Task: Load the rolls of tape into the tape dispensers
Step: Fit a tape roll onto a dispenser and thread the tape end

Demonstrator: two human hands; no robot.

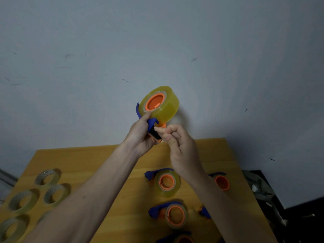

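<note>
Head view: the left hand [140, 132] grips a blue dispenser [152, 124] carrying a yellow roll of tape [162, 101], raised above the bench [84, 160]. The right hand [177, 141] has fingers curled at the dispenser's lower end; whether they pinch tape I cannot tell. Forearms hide part of the loaded dispensers [166, 183]; loose rolls [48, 177] lie at the left, one cut off.

Rolls [24, 199] left of dispensers [165, 182]

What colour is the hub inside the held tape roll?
Orange hub, seen in the head view.
</note>
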